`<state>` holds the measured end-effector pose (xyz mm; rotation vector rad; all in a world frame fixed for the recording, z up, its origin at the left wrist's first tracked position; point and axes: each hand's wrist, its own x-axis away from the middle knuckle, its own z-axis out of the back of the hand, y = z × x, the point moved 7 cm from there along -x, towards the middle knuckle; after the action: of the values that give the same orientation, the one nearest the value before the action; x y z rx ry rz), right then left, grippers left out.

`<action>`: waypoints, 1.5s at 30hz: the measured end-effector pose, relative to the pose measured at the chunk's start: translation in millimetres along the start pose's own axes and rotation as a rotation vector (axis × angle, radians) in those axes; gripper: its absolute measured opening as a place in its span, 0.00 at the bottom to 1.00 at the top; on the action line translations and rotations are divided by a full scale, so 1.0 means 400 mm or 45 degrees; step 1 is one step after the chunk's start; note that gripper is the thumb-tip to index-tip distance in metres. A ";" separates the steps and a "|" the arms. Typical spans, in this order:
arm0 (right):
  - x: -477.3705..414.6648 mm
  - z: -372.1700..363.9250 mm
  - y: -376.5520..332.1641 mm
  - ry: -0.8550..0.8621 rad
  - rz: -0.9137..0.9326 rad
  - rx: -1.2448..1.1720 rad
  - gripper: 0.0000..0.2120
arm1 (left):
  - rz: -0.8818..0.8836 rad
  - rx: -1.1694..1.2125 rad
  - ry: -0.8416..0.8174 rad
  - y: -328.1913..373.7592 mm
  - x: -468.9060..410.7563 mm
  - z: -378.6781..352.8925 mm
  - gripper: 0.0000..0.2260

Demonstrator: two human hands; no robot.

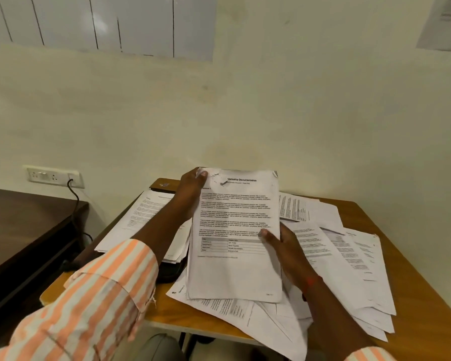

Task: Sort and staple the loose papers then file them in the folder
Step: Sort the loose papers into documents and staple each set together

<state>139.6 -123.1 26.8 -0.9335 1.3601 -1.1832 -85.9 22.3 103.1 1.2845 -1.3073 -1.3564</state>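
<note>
Left hand (190, 194) and right hand (284, 246) pinch a sheaf (235, 217) over paper-strewn wooden table (414, 269) (cream wall (245, 100)).

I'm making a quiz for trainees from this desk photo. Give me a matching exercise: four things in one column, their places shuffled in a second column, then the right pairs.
Things
1. left hand
2. right hand
3. socket
4. loose papers

Places
A. on the wall, cable plugged in
B. gripping the stack at its top left corner
C. spread over the table
D. holding the stack's right edge

Pairs: 1-B, 2-D, 3-A, 4-C
</note>
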 end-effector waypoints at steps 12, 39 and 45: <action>-0.073 -0.047 0.052 0.091 -0.086 -0.169 0.16 | 0.133 -0.139 -0.004 -0.134 0.057 0.010 0.13; -0.346 -0.032 0.160 -0.353 -0.537 0.077 0.18 | 0.280 -0.596 0.000 -0.241 -0.090 0.067 0.20; -0.691 -0.070 0.164 -0.056 -0.091 1.098 0.11 | 0.281 -0.584 0.005 -0.311 -0.097 0.068 0.21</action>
<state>155.4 162.0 20.7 -0.3757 0.6510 -1.5922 -97.8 77.6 -17.2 0.8059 -1.0202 -1.3900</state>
